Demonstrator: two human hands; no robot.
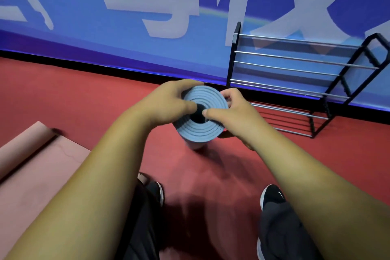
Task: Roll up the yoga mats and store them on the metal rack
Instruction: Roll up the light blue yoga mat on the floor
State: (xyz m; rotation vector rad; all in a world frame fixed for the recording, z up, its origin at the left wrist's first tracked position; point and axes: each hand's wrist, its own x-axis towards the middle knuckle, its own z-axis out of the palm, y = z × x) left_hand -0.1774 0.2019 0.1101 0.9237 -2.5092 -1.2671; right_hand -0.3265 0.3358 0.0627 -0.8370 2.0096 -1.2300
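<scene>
forearms [90, 186] over red floor [63, 95]; metal rack [295, 58] by blue wall [84, 27]

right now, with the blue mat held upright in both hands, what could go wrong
The rolled blue yoga mat shows loose coils and an open core; gripped only at its top end by the left hand and right hand, it may unwind when lifted. The black-framed metal rack has thin spaced rods for shelves, so the roll could slip off. The part-unrolled pink mat by the left shoe could trip them.
</scene>
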